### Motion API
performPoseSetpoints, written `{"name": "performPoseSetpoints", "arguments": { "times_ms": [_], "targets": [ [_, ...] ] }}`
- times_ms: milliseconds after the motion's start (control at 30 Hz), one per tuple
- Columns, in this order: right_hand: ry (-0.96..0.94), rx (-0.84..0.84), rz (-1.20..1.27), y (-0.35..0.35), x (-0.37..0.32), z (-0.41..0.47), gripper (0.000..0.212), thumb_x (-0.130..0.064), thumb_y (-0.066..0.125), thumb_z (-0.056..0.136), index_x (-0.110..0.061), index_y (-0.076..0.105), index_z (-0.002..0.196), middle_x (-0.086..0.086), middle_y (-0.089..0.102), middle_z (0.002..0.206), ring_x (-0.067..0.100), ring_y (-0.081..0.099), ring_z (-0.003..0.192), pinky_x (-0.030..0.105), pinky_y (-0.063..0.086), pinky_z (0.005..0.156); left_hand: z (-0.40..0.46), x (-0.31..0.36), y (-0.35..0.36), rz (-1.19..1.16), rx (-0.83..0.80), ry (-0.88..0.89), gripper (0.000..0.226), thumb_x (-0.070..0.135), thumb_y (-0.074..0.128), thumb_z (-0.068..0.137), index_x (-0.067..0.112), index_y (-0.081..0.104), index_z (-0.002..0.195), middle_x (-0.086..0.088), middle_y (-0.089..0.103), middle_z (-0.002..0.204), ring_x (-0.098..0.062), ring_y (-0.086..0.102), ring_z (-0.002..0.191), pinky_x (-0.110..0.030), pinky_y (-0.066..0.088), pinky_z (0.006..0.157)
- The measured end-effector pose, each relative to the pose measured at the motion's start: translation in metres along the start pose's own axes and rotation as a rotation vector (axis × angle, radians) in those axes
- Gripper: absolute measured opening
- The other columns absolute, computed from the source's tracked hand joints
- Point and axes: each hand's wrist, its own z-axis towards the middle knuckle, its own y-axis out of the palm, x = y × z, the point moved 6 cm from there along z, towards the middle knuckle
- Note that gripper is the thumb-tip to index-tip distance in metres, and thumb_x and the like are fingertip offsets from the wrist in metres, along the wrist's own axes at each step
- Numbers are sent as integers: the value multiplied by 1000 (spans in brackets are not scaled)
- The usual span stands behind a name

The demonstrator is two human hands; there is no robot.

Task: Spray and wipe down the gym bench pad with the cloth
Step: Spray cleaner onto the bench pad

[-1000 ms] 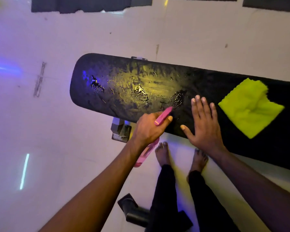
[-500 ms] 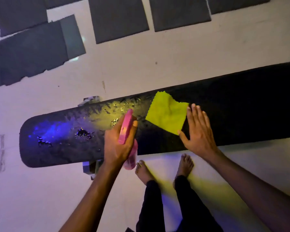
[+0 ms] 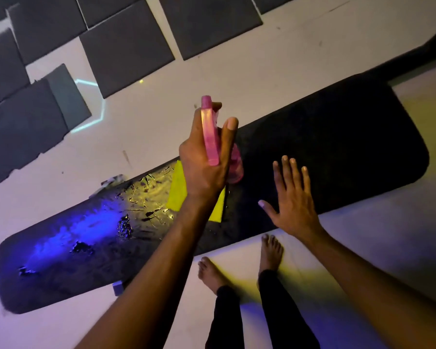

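Head view shows the spraying part-done and the wiping, by my reading, not yet begun: the stretch of the bench pad (image 3: 325,152) back toward the wrist side of the left hand (image 3: 204,170) glistens with droplets and streaks under the yellow and blue light, while the stretch beyond the knuckles, toward the far rounded end, looks dry and matte. The yellow cloth (image 3: 178,195) lies flat on the pad directly beneath the left grip, half hidden by the wrist, with no hand on it. What is left, I judge, is to wet the dry stretch, set the bottle down or keep it aside, and take up the cloth for the whole pad. The left grip is closed round the pink spray bottle (image 3: 209,137), thumb along one side, fingers wrapped on the other, nozzle end pointing away from the person and raised above the pad. The right hand (image 3: 293,197) holds nothing; its fingers are straight and spread, palm down on or just over the dry part of the pad, beside the bottle. I cannot tell whether it presses on the pad.
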Motion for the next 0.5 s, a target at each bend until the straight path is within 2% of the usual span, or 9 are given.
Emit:
{"name": "performPoseSetpoints", "arguments": {
  "times_ms": [100, 233, 400, 500],
  "targets": [
    [-7, 5, 24, 2, 1, 0, 102, -79, 19, 96, -11, -4, 168, 19, -6, 177, 37, -1, 165, 59, 11, 132, 14, 7, 24, 51, -20, 34, 38, 39, 63, 101, 15, 57, 130, 12, 66, 71, -5, 70, 70, -34, 60, 76],
    [-5, 3, 25, 5, 1, 0, 103, -80, 20, 96, -11, -3, 169, 18, -7, 177, 37, -1, 165, 59, 12, 132, 20, 11, 39, 131, -89, 66, 48, 42, 66, 98, 11, 53, 133, 9, 66, 72, -7, 69, 68, -32, 60, 71],
    [10, 3, 7, 5, 1, 1, 106, -80, 26, 94, -11, -6, 168, 18, -9, 177, 36, -4, 165, 59, 11, 132, 13, 10, 38, 147, -202, 123, 68, 38, 77, 91, 5, 46, 141, 13, 69, 89, -6, 72, 77, -11, 56, 73],
    [13, -18, 12, 1, -2, 0, 106, -78, 28, 94, -10, -7, 168, 18, -9, 177, 37, -5, 165, 59, 8, 133, 11, 1, 33, 124, -279, 147, 86, 41, 79, 88, 7, 34, 153, 23, 58, 114, -7, 71, 99, -11, 56, 81]
  ]
}}
